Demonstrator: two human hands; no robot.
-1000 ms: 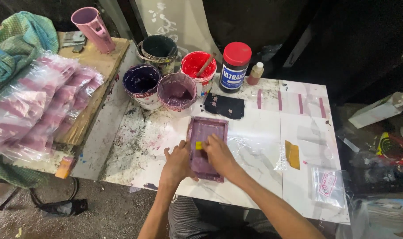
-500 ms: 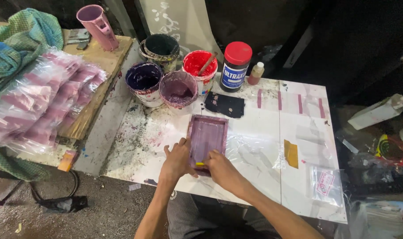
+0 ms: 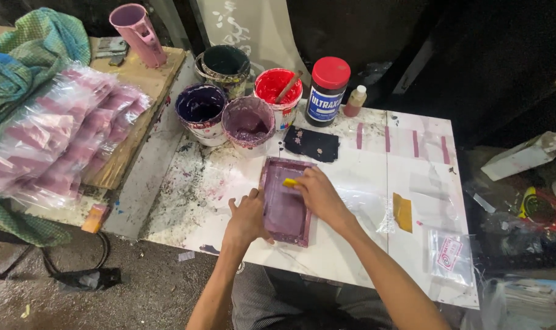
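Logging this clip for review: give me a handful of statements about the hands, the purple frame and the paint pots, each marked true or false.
1. The right hand presses a small yellow squeegee near the far end of the purple screen frame. True.
2. The left hand is lifted clear of the frame. False: it rests on the frame's left edge.
3. A stick stands in the red paint pot. True.
4. The red-capped jar lies on its side. False: it stands upright.
5. The dark cloth lies between the frame and the pots. True.
6. The stack of clear plastic bags lies to the right of the frame. False: it lies far left.
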